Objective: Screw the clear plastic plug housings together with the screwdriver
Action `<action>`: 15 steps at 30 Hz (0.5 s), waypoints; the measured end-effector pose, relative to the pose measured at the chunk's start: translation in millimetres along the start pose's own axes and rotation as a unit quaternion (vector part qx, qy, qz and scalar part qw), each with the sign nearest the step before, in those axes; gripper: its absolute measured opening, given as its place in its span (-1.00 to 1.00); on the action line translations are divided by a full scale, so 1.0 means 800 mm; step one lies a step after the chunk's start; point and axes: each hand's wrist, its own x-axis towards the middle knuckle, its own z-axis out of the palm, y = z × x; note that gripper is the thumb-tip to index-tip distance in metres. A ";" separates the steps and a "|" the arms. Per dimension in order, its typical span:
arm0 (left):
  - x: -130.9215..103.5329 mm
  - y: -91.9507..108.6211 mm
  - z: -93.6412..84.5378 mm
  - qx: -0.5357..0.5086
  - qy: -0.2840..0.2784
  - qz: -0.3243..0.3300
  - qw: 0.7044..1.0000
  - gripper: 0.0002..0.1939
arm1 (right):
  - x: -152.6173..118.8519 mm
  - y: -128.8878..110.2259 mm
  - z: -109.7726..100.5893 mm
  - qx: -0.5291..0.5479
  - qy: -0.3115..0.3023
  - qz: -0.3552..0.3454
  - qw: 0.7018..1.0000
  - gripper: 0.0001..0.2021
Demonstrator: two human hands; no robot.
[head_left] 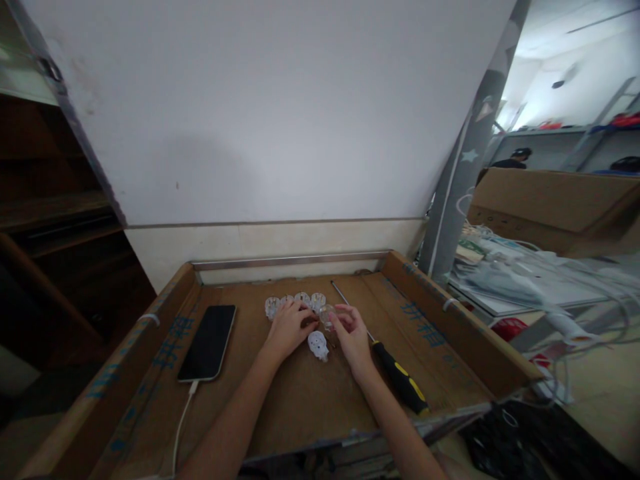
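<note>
My right hand (351,333) pinches a clear, round plastic piece (327,316) between thumb and fingers. To its left, my left hand (291,328) has its fingers curled together over the cardboard, close to that piece; whatever they may hold is too small to make out. Just beyond the hands, several round white plastic parts with metal bits inside, such as this part (318,302), stand in a row, some partly covered by my left fingers. Between my wrists lies another round white plastic part (318,345) with small holes and a narrow end.
A screwdriver (400,379) with a black and yellow handle lies to the right. On the left rests a phone (208,343) with a white cable (184,420). Raised cardboard walls (460,327) edge the work surface. A person (515,160) is in the far right background.
</note>
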 end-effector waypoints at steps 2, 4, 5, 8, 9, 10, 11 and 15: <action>0.001 0.002 0.000 -0.003 -0.002 -0.004 1.000 -0.91 | 0.000 -0.003 0.000 0.004 -0.001 0.001 1.000 -0.77; 0.000 0.004 -0.001 -0.013 0.001 -0.011 1.000 -0.93 | 0.000 -0.005 -0.001 0.010 -0.003 0.006 1.000 -0.77; -0.001 0.004 -0.003 -0.021 0.010 -0.014 1.000 -0.94 | 0.000 -0.007 -0.001 0.014 -0.005 0.009 1.000 -0.76; -0.004 0.005 -0.008 -0.065 0.072 -0.027 0.995 -0.92 | 0.000 -0.011 -0.001 0.028 -0.010 0.016 0.999 -0.66; -0.005 0.005 -0.009 -0.085 0.101 -0.033 0.991 -0.92 | -0.001 -0.013 0.000 0.033 -0.010 0.018 0.999 -0.59; -0.007 0.006 -0.010 -0.106 0.129 -0.040 0.985 -0.91 | -0.001 -0.014 0.000 0.039 -0.011 0.021 0.999 -0.53; -0.009 0.006 -0.010 -0.126 0.153 -0.046 0.979 -0.89 | -0.002 -0.016 0.001 0.044 -0.011 0.024 0.999 -0.48; -0.015 0.015 -0.008 -0.165 0.188 -0.035 0.968 -0.78 | -0.002 -0.019 0.003 0.060 -0.017 0.032 0.998 -0.44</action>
